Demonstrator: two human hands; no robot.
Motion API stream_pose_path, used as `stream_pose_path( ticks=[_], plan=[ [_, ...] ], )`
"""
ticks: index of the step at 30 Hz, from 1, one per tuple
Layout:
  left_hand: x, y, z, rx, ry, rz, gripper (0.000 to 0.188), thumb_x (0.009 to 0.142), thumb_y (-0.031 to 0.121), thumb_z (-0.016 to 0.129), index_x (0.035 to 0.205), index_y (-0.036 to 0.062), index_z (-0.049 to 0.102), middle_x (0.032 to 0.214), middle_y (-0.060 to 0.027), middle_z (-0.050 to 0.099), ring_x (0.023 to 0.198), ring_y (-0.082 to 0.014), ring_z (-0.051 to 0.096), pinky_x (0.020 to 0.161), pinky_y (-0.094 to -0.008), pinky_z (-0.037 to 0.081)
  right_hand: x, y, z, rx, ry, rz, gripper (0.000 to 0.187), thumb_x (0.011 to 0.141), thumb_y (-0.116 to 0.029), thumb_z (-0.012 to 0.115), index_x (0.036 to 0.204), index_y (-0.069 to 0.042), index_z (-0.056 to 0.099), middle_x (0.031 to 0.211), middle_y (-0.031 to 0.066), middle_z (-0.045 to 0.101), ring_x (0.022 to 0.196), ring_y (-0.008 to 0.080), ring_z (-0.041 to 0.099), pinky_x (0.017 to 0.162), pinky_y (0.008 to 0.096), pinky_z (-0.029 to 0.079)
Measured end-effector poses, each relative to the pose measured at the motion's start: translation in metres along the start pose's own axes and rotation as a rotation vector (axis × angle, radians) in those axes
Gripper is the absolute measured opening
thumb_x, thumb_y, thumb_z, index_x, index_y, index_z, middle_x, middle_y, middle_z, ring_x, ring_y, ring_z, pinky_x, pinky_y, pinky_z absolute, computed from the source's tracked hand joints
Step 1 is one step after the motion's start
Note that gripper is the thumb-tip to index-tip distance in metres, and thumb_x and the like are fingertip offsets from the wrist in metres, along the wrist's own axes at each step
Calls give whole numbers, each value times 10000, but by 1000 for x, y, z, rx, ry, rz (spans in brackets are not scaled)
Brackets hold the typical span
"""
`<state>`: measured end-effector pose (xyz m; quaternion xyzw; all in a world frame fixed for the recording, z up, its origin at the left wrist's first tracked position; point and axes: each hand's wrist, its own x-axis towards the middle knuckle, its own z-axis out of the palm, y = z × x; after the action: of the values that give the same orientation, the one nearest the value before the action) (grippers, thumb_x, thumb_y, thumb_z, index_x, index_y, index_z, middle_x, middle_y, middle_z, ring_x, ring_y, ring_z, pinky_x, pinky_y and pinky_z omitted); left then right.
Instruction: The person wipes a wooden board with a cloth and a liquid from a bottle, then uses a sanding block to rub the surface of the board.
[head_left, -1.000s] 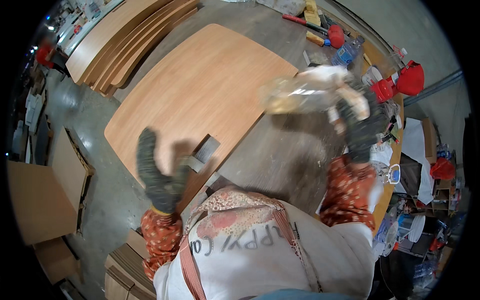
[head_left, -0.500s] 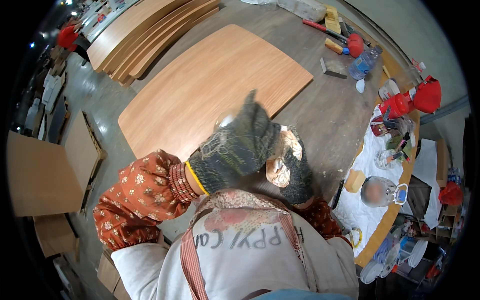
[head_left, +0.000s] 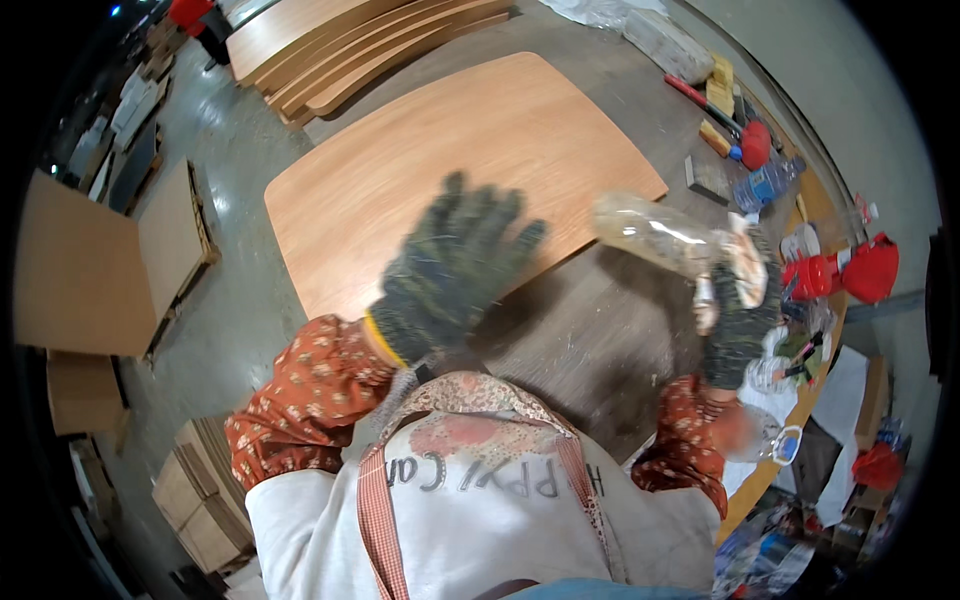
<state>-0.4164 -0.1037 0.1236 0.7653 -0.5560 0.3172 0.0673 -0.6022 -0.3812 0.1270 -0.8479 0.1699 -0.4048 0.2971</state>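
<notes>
Through my camera, the left hand [head_left: 448, 268] is over the board [head_left: 525, 135], fingers spread; I cannot tell whether they touch it. I see the right hand's [head_left: 743, 325] fingers closed on a bottle [head_left: 655, 232] and crumpled cloth [head_left: 746, 260]. The board lies on the counter [head_left: 575, 345], near stacked boards [head_left: 385, 55].

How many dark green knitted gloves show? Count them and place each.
2: one on the left hand, over the light-brown wooden panel; one on the right hand, holding the clear plastic bottle. Others may be hidden.
</notes>
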Motion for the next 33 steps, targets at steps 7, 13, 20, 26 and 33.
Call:
stream_pose_path(
  ticks=[7,13,20,26,33],
  plan=[
    [-167,-98,9,-595,259,-1244,623,772,241,806,1269,-2,521,1254,-174,569,1179,-305,538,1023,-432,434,78,65,-61,-250,-164,85,455,836,-25,680,1273,-44,554,1192,96,627,1083,170,576,946,304,454],
    [-216,-117,41,-1495,444,-1622,480,804,155,760,1209,-14,565,1151,-115,614,1005,-198,613,867,-333,516,107,88,-60,-825,-314,160,485,805,-140,717,1256,-54,560,1191,177,611,1080,314,603,943,397,465],
    [-205,-131,50,-1675,309,-1689,484,810,165,746,1226,24,542,1073,-96,623,952,-208,622,810,-380,545,162,18,36,-511,-169,-286,504,843,-160,700,1296,-38,515,1234,169,594,1132,309,587,949,388,458],
    [-208,-128,50,-1662,397,-1696,513,787,111,764,1239,-2,550,1140,-92,612,992,-186,621,852,-323,539,202,22,244,-147,-400,-176,484,846,-314,703,1247,-78,569,1111,139,641,1005,255,627,885,362,487],
    [-202,-129,45,-1729,552,-1754,640,755,16,731,1340,9,472,1176,-107,593,1040,-195,584,923,-345,497,170,-62,426,-203,-546,-146,392,867,-389,650,1099,-73,660,1140,150,641,1030,309,608,870,438,468]
  ],
)
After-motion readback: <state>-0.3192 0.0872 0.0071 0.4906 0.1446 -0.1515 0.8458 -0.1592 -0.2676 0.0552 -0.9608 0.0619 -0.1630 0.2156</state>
